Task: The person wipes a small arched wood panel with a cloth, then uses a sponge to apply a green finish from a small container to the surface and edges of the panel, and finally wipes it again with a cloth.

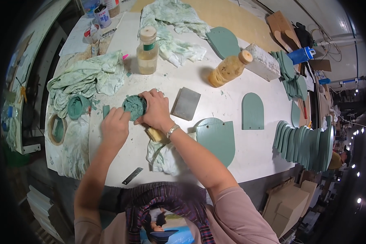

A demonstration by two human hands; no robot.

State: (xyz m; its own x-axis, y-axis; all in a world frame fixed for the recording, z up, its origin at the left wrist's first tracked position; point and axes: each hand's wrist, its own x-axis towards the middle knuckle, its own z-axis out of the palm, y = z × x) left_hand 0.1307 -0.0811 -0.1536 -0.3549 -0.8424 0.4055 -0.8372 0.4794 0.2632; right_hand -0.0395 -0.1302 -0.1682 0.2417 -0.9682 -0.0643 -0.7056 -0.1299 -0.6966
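Lettered shirt, right hand gripping putty pot, left hand beside, labelled can.

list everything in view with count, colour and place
panels: many, green, centre and right
tub: 1, green inside, left of centre
flat piece: 1, green, left of tub
cup: 1, green, left
ring: 1, tan, far left
bottles: 2, yellowish, upper middle
blue bottle: 1, blue, upper right
grey block: 1, grey, centre
white block: 1, white, upper right
sponge: 1, yellow, near right wrist
rags: several, white-green, left, top, front centre
strip: 1, dark, front edge
containers: several, mixed, upper left
cartons: several, brown, lower right
table: 1, white, middle
bracelet: 1, silver, right wrist
left grip: 1, bare, tub's left
right grip: 1, bare, around tub's right
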